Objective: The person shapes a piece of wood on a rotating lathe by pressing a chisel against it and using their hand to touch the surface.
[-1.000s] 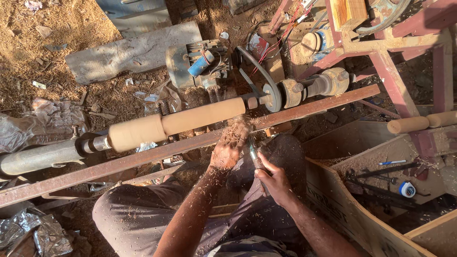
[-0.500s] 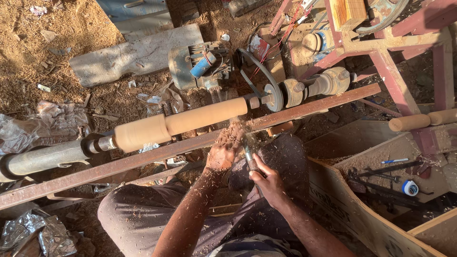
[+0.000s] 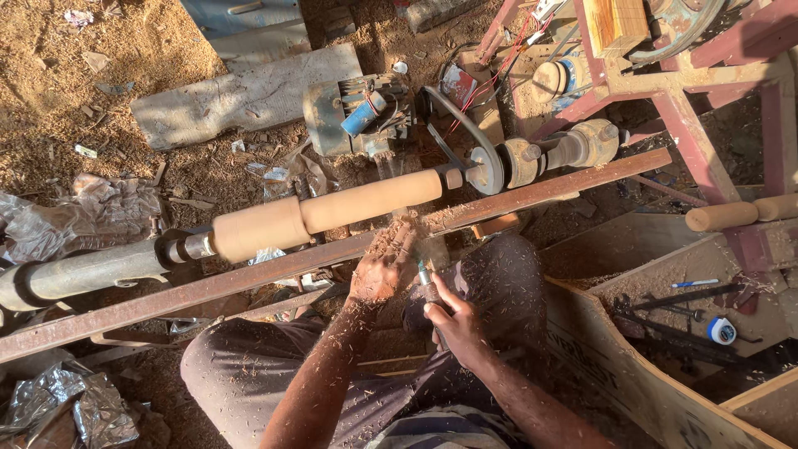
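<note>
A long round wooden piece [image 3: 332, 212] spins on a floor lathe, thicker at its left end. In front of it runs a rusty steel bar [image 3: 249, 278] that serves as tool rest. My left hand [image 3: 381, 270], dusted with shavings, lies on that bar and presses down the blade of a turning chisel [image 3: 426, 278]. My right hand [image 3: 453, 320] grips the chisel's handle just behind. The tip meets the wood near its right end, and chips fly there. My knees are folded under the bar.
An electric motor [image 3: 357, 112] with a belt and pulley [image 3: 478, 170] sits behind the lathe. A red metal frame [image 3: 665, 91] stands at the right. A wooden box [image 3: 665, 333] holds tools and a tape measure [image 3: 721, 329]. A turned spindle [image 3: 731, 214] lies at the right. Sawdust and crumpled foil [image 3: 75, 216] cover the ground.
Both hands with the chisel stay at the same spot on the rest, shifting only slightly right. Shavings keep coming off the wood.
</note>
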